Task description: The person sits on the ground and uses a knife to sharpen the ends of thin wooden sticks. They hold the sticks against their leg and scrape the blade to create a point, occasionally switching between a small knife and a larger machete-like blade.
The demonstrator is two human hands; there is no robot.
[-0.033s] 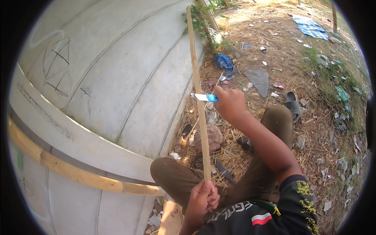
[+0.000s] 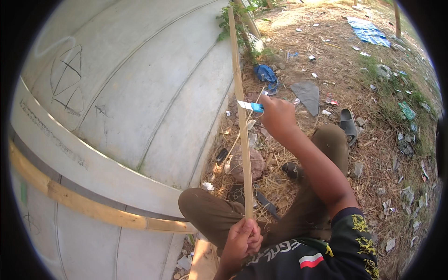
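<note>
A long, narrow bamboo strip (image 2: 241, 88) stretches from my lap away toward the wall. My left hand (image 2: 244, 237) is closed around its near end, thumb along the top. My right hand (image 2: 278, 114) grips a utility knife (image 2: 256, 108) with a light-blue handle. Its broad blade points left, and its tip lies at the strip's right edge, about midway along; whether it touches cannot be told. Below the strip, a round stone (image 2: 247, 165) rests on the ground between my bent legs.
A grey concrete wall (image 2: 154, 88) rises on the left, with a bamboo pole (image 2: 93, 207) along it. Dry grass and litter cover the ground at right. A grey sandal (image 2: 347, 126), a grey triangular scrap (image 2: 306, 97) and a blue plastic bag (image 2: 266, 76) lie there.
The knife blade, which crossed the strip earlier, has shifted right, so its tip is now at the strip's edge. The strip's far end has swung slightly right. My left hand keeps its hold.
</note>
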